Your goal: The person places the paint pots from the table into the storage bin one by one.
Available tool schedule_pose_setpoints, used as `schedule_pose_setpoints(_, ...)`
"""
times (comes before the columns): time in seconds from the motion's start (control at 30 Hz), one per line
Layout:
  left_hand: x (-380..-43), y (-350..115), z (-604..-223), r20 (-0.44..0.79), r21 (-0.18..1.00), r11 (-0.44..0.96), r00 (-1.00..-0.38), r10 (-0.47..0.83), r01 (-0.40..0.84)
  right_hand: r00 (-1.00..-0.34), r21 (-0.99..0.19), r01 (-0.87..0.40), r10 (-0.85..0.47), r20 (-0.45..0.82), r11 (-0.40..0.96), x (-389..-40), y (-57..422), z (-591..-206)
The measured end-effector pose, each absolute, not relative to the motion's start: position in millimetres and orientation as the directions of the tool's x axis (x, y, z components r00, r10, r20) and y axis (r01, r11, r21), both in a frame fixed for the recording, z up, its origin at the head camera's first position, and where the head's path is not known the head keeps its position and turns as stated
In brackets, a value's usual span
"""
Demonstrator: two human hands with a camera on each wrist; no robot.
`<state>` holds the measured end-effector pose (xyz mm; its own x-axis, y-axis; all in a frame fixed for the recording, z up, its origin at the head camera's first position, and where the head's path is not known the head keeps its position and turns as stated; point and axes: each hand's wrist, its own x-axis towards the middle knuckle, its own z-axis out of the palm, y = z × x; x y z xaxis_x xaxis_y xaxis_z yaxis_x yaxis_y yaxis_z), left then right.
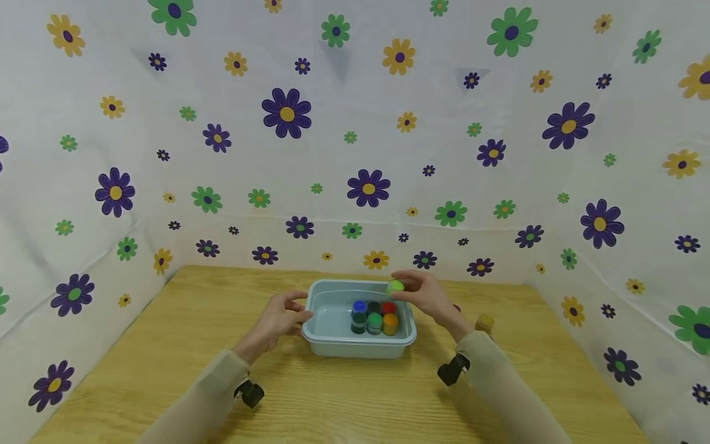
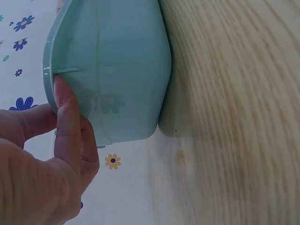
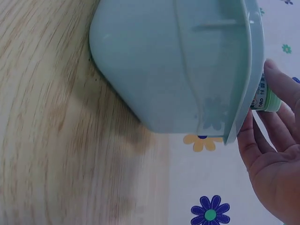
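Note:
A pale blue-green plastic tub stands on the wooden table. My left hand grips its left rim, the fingertips tucked under the edge in the left wrist view. Over the tub's back right corner, my right hand pinches a small jar with a light green lid; a printed label shows on it in the right wrist view. Inside the tub, on its right side, several similar jars stand in two rows: blue, black and red behind; dark green, green and orange in front.
On the table to the right, a yellow-capped jar stands beyond my right forearm. A small dark red item is mostly hidden by that wrist. Flower-patterned cloth hangs behind and at both sides.

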<state>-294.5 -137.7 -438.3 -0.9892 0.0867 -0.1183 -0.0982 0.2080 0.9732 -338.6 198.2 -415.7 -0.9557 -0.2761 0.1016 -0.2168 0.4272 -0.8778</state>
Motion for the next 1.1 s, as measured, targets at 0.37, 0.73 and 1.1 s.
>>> schedule_pose_setpoints(0.37,-294.6,-138.3,-441.6,-0.125,0.968,0.227,-0.990,0.058,-0.109,-0.929,-0.817,-0.243,-0.368,0.040,0.524,-335.2,157.9,-413.3)
schedule_pose_setpoints(0.73,-293.2,-137.0,-439.2,-0.126,0.971,0.213,-0.989,0.082,-0.106,-0.909,-0.760,-0.305,-0.414,0.051,0.574,-345.1,122.9,-423.4)
schedule_pose_setpoints(1.1,-294.2,-138.2,-437.6,-0.110,0.971,0.222,-0.988,0.106,-0.084,-0.879,-0.689,-0.389,-0.469,0.080,0.612,-352.3,101.0,-430.8)
